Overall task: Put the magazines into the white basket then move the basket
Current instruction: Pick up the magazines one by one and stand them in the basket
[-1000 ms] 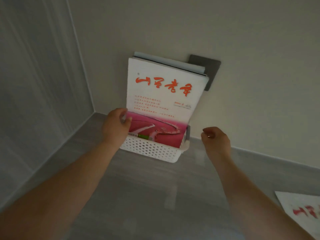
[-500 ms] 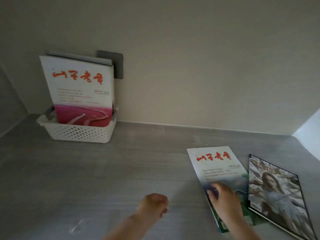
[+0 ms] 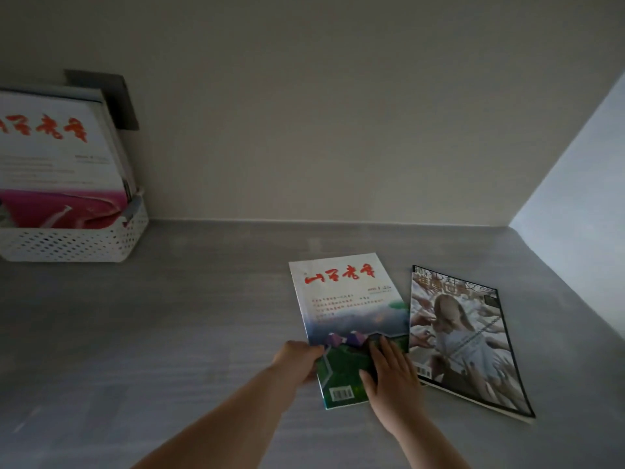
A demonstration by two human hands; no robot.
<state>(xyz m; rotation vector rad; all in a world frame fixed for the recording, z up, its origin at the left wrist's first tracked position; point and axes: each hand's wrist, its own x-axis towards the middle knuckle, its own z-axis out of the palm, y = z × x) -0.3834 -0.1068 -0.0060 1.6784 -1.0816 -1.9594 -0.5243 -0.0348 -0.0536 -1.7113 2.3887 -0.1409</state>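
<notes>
**Both hands on the red-title magazine, basket far left**

Grey wood-grain surface [image 3: 169, 333], dim light, plain beige wall behind, brighter panel at the right corner.

Nearest: both forearms come in from the bottom edge. Left hand [image 3: 297, 362] is at the left edge of the red-title magazine [image 3: 345, 299], fingers curled around that edge, thumb on the cover. Right hand [image 3: 392, 374] lies flat, fingers spread, pressing on the lower right part of the same cover. So: left pinches the edge, right is open-palmed on top. Can't tell if the magazine is lifted off the surface at all.

The magazine: white upper cover with red brush-style characters, small red text lines, landscape picture below, green bottom section with a barcode. Lies flat, tilted slightly counter-clockwise.

Just beside it on the right, edges touching or overlapping: portrait magazine [image 3: 463, 336], dark border, glossy, figure in white on the cover. Neither hand grips it.

Far left against the wall: white basket [image 3: 74, 243], perforated sides, partly cut off by the frame. Upright magazines [image 3: 57, 157] stand in it, front one white with red characters and a pink lower band, leaning back on the wall. Dark grey wall plate [image 3: 121, 103] behind them. Basket well apart from both hands.
</notes>
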